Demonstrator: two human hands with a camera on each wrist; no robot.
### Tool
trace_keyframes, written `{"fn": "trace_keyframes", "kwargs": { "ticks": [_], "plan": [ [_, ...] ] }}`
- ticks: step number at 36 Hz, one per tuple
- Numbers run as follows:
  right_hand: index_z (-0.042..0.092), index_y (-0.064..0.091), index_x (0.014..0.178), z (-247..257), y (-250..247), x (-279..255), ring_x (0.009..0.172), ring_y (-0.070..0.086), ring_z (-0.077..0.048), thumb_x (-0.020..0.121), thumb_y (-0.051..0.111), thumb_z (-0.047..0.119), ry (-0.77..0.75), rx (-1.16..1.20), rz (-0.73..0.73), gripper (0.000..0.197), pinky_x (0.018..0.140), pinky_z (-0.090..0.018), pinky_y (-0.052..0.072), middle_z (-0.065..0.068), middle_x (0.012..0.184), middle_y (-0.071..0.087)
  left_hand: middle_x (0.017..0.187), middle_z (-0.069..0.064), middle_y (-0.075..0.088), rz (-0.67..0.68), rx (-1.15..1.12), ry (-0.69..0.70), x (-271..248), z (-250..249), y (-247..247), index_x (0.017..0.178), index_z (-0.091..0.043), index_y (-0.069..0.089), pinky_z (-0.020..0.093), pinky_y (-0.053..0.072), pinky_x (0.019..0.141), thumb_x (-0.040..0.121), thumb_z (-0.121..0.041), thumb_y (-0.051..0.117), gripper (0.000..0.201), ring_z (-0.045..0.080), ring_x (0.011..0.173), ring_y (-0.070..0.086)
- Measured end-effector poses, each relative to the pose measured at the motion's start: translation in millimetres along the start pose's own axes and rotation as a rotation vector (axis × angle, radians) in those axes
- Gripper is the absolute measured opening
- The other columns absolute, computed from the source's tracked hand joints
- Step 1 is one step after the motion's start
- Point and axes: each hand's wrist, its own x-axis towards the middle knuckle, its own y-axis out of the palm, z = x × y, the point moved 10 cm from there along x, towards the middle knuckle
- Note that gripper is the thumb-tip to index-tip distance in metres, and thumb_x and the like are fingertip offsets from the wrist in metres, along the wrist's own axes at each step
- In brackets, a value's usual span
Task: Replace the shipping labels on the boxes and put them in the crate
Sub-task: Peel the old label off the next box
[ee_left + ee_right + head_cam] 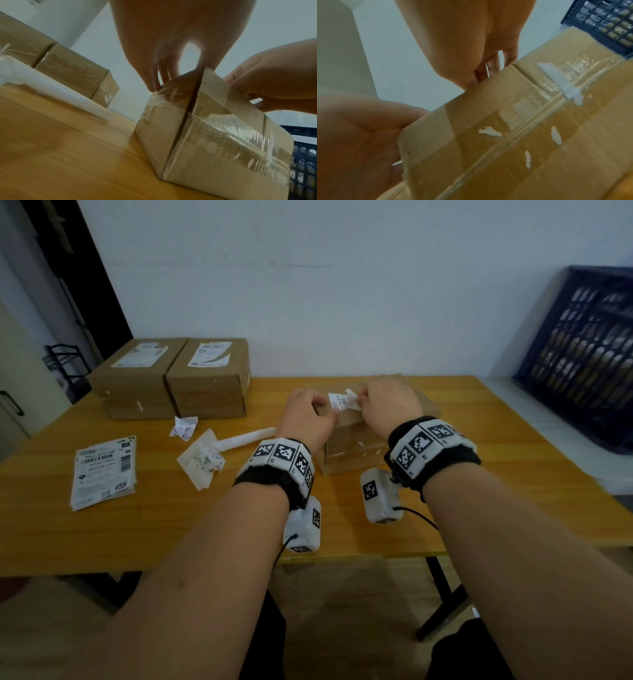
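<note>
Small taped brown cardboard box (352,446) sits mid-table on the glossy wooden tabletop (137,529); left hand (305,416) presses curled fingers on its top edge; right hand (387,402) pinches the torn white paper label (344,400), print illegible; dark blue lattice plastic crate (589,354) cut off at right.

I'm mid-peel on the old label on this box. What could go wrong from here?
1. The old label is already ragged where the right hand pinches it, and white scraps dot the box; it may tear again and leave residue under the new label.
2. The left hand steadies only the top edge of the box, so a hard pull could tip or slide it.
3. Crumpled scraps lie near the fresh labels; they could get mixed up.
</note>
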Motion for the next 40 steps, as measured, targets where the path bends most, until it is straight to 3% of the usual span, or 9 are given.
{"fn": "trace_keyframes", "kwargs": {
  "ticks": [6,10,14,17,20,25,29,32,40],
  "plan": [
    [0.003,0.058,0.11,-13.7,-9.7,2.0,0.099,0.06,-0.03,0.101,0.042,0.021,0.093,0.085,-0.074,0.026,0.076,-0.035,0.044,-0.013,0.113,0.058,0.119,-0.002,0.05,0.005,0.013,0.015,0.2,-1.5,-1.8,0.116,-0.015,0.059,0.014,0.033,0.078,0.09,-0.026,0.062,0.029,0.006,0.095,0.046],
    [0.007,0.058,0.095,-42.9,-11.9,6.2,0.08,0.055,-0.023,0.1,0.042,0.018,0.239,0.297,-0.084,0.021,0.066,-0.031,0.041,-0.009,0.096,0.06,0.12,-0.002,0.052,0.024,0.022,0.035,-0.8,-3.0,-0.9,0.119,-0.014,0.059,0.012,0.034,0.078,0.092,-0.025,0.059,0.029,0.005,0.097,0.046],
    [0.015,0.061,0.099,-48.6,-8.8,3.4,0.079,0.055,-0.019,0.1,0.044,0.019,0.266,0.473,-0.106,0.018,0.067,-0.031,0.044,-0.001,0.093,0.059,0.123,-0.001,0.053,0.033,0.029,0.027,3.0,-2.6,0.1,0.119,-0.015,0.059,0.017,0.035,0.083,0.094,-0.024,0.057,0.027,0.006,0.099,0.046],
    [0.009,0.063,0.086,-47.1,-5.5,0.5,0.076,0.06,-0.024,0.1,0.042,0.024,0.261,0.584,-0.076,0.029,0.071,-0.036,0.049,-0.005,0.086,0.065,0.123,-0.001,0.055,0.048,0.071,0.034,6.2,-5.0,1.4,0.116,-0.018,0.06,0.019,0.037,0.082,0.096,-0.022,0.053,0.022,0.007,0.099,0.048],
    [0.008,0.069,0.091,-51.0,-6.0,-3.7,0.069,0.063,-0.018,0.102,0.04,0.031,0.3,0.772,-0.066,0.039,0.073,-0.034,0.053,-0.005,0.085,0.069,0.123,-0.001,0.056,0.037,0.14,0.055,7.4,-10.5,0.9,0.114,-0.018,0.062,0.02,0.036,0.08,0.098,-0.02,0.047,0.022,0.007,0.095,0.047],
    [0.008,0.074,0.092,-50.6,-4.6,-8.3,0.067,0.052,-0.013,0.091,0.062,0.039,0.228,0.651,0.028,0.033,0.058,-0.025,0.043,-0.002,0.079,0.065,0.118,0.001,0.06,0.003,0.229,0.056,6.3,-20.1,0.2,0.11,-0.018,0.066,0.023,0.041,0.079,0.098,-0.021,0.047,0.023,0.011,0.092,0.051],
    [0.017,0.076,0.094,-50.6,1.7,-11.6,0.086,0.063,-0.014,0.085,0.072,0.04,0.208,0.605,0.051,0.024,0.076,-0.03,0.053,0.002,0.091,0.071,0.107,0.003,0.065,-0.009,0.264,0.068,2.8,-33.4,4.8,0.101,-0.017,0.068,0.027,0.044,0.083,0.094,-0.03,0.052,0.021,0.019,0.096,0.058],
    [0.018,0.075,0.089,-54.0,5.0,-10.5,0.087,0.065,-0.016,0.085,0.072,0.035,0.238,0.614,0.049,0.018,0.082,-0.035,0.056,0.002,0.089,0.071,0.111,0.001,0.064,0.004,0.29,0.08,1.8,-36.7,11.1,0.103,-0.018,0.069,0.025,0.041,0.082,0.091,-0.036,0.057,0.025,0.017,0.101,0.058],
    [0.022,0.069,0.082,-65.6,-3.4,-6.1,0.075,0.059,-0.014,0.093,0.059,0.024,0.309,0.487,-0.064,0.015,0.063,-0.027,0.045,0.004,0.086,0.067,0.121,0.001,0.062,0.053,0.219,0.099,5.5,-36.8,18.4,0.109,-0.017,0.068,0.022,0.039,0.087,0.093,-0.026,0.056,0.022,0.016,0.11,0.056]
  ]
}}
